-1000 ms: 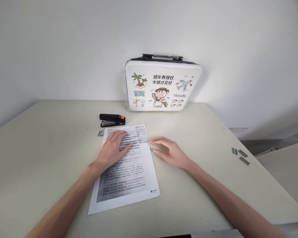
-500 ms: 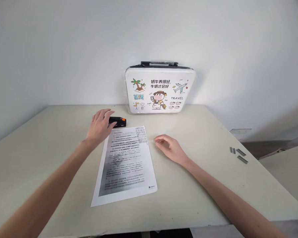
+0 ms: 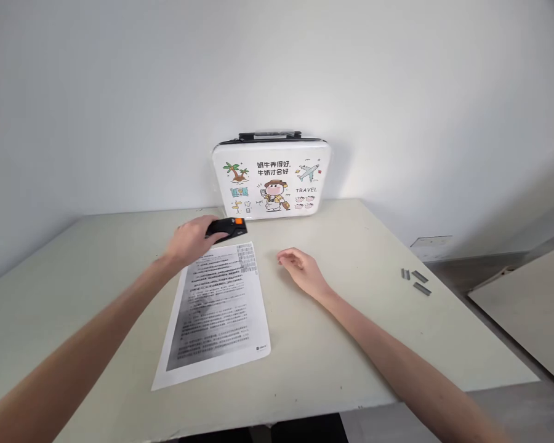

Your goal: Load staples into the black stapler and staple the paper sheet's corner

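Observation:
My left hand [image 3: 190, 239] is closed around a black stapler with an orange tip [image 3: 229, 227], held just above the table [image 3: 96, 271] past the top edge of a printed sheet of paper [image 3: 215, 311]. My right hand [image 3: 302, 271] rests on the table to the right of the sheet, fingers loosely curled, holding nothing. The sheet lies flat, slightly skewed, in front of me.
A white carry case with cartoon travel pictures [image 3: 271, 178] stands upright against the wall at the table's back edge. Three strips of staples [image 3: 414, 280] lie near the right edge of the table. A second table corner [image 3: 526, 307] shows at far right.
My left hand left the paper, reached to the stapler behind it and closed on it, lifting it slightly. My right hand drew back a little and curled. The view shifted right.

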Action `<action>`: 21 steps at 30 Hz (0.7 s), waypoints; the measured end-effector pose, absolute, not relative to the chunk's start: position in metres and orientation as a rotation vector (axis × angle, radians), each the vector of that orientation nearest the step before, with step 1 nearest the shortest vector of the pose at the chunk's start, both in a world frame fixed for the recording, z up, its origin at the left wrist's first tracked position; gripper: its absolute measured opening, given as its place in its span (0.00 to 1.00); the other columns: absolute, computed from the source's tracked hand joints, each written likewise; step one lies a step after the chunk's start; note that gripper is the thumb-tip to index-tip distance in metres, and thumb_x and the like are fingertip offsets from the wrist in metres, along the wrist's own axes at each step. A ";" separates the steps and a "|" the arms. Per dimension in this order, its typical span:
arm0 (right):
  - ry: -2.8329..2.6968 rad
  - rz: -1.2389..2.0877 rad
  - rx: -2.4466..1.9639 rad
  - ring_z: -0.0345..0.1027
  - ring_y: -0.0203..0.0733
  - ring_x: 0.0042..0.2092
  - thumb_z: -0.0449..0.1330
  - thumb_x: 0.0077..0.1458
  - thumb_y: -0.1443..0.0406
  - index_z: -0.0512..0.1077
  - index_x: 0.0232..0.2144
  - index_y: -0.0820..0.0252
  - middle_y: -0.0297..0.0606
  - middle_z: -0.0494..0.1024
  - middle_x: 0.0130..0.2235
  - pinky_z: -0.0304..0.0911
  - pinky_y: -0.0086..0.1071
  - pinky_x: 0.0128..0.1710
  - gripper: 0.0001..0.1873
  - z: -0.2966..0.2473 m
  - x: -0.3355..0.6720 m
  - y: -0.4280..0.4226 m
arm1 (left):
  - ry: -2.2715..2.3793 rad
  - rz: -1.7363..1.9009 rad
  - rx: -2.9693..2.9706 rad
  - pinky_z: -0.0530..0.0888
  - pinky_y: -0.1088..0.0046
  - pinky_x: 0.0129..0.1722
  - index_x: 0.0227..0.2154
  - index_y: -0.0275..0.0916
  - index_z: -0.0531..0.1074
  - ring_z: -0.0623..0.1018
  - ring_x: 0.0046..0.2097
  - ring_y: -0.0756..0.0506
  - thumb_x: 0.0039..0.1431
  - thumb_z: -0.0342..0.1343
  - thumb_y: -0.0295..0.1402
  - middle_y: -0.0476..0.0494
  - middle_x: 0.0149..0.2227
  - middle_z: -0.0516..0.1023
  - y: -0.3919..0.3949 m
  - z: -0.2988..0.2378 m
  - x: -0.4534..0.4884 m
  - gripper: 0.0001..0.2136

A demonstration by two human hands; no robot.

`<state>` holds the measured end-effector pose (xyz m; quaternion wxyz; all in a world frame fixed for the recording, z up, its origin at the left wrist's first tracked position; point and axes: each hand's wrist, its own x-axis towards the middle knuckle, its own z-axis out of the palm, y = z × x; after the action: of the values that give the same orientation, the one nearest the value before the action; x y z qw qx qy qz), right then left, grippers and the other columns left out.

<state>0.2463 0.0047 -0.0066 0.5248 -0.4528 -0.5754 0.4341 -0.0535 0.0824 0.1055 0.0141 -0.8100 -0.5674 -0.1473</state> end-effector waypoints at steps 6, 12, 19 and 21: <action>-1.132 1.043 -1.114 0.77 0.46 0.42 0.65 0.57 0.49 0.76 0.39 0.54 0.40 0.82 0.41 0.70 0.41 0.48 0.17 -0.011 0.276 0.022 | -1.397 -0.400 -2.819 0.73 0.66 0.40 0.49 0.42 0.75 0.83 0.44 0.39 0.70 0.57 0.44 0.44 0.46 0.85 0.024 0.105 0.037 0.13; -1.129 1.205 -1.031 0.76 0.45 0.43 0.68 0.55 0.45 0.78 0.40 0.55 0.39 0.83 0.42 0.72 0.40 0.50 0.21 -0.008 0.302 0.005 | -1.208 -0.200 -2.881 0.74 0.63 0.41 0.46 0.41 0.75 0.84 0.43 0.39 0.70 0.60 0.40 0.43 0.45 0.85 -0.008 0.077 0.091 0.09; -1.238 1.222 -1.062 0.76 0.43 0.41 0.68 0.56 0.47 0.77 0.42 0.53 0.38 0.82 0.42 0.73 0.41 0.50 0.20 0.000 0.312 -0.007 | -1.168 -0.315 -2.927 0.77 0.59 0.43 0.48 0.43 0.75 0.85 0.44 0.36 0.69 0.61 0.41 0.40 0.45 0.85 -0.006 0.053 0.105 0.11; -1.302 1.201 -1.096 0.76 0.44 0.42 0.66 0.58 0.46 0.77 0.43 0.52 0.38 0.83 0.43 0.73 0.40 0.49 0.19 0.001 0.311 -0.007 | -1.225 -0.413 -2.959 0.78 0.58 0.45 0.55 0.45 0.73 0.85 0.47 0.35 0.67 0.63 0.41 0.41 0.48 0.85 -0.005 0.050 0.099 0.16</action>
<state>0.3112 -0.0069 0.0012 0.5051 -0.4540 -0.5394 0.4978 0.0991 -0.0055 0.0498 -0.0436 -0.9155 -0.3791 -0.1277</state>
